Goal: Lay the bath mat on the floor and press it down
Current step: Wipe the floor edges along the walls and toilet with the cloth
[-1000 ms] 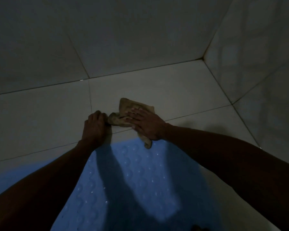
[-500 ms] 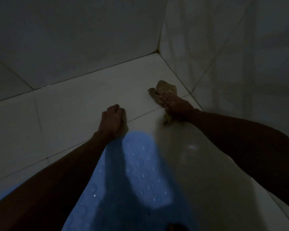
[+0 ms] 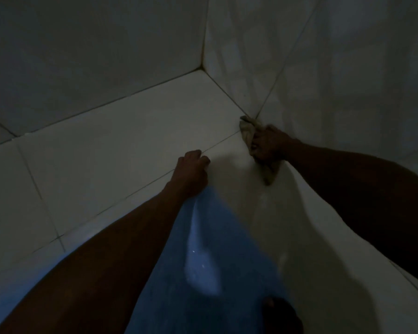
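The blue bath mat lies on the white tile floor and runs from the bottom of the view up to my left wrist. Its surface is blurred and dimly lit. My left hand sits at the mat's far end with its fingers curled and its knuckles on the tile by a grout line; nothing shows in its grasp. My right hand grips a crumpled tan cloth on the floor, right against the base of the right wall.
Two tiled walls meet in a corner just beyond my hands. The right wall stands close beside my right arm. A dark shape, perhaps my foot, rests on the mat at the bottom edge.
My right hand has slid the cloth away from my left hand, rightward across the floor to the right wall. My left hand has stayed at the mat's far end. The view swung right.
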Action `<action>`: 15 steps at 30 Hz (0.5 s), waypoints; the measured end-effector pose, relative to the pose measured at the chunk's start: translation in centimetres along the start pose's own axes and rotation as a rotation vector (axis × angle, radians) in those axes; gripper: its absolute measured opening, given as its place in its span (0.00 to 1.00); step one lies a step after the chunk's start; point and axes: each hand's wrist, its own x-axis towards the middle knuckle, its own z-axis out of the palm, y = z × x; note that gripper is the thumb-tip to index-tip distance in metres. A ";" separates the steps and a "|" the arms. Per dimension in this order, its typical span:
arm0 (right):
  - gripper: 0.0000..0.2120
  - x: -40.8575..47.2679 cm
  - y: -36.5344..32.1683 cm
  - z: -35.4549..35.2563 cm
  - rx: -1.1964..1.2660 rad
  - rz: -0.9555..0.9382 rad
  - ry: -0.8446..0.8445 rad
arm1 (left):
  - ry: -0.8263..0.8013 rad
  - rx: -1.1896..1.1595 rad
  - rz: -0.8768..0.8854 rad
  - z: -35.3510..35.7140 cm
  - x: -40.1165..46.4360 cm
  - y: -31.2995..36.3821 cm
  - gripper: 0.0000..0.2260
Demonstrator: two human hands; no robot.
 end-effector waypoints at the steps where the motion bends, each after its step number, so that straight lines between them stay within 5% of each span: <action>1: 0.31 0.2 -0.1 0.2 0.055 0.014 0.063 | -0.004 -0.007 0.030 -0.1 0.0 -0.6 0.20; 4: 0.38 0.5 -2.3 2.9 0.175 0.075 0.210 | 0.012 -0.047 0.111 -0.1 -0.4 -2.4 0.25; 8: 0.30 1.3 -4.8 4.7 0.359 0.304 0.312 | 0.079 -0.075 0.182 0.7 -0.3 -4.4 0.22; 15: 0.26 -0.8 -11.3 4.6 0.286 0.089 0.454 | 0.191 0.108 0.130 1.8 -1.0 -3.1 0.18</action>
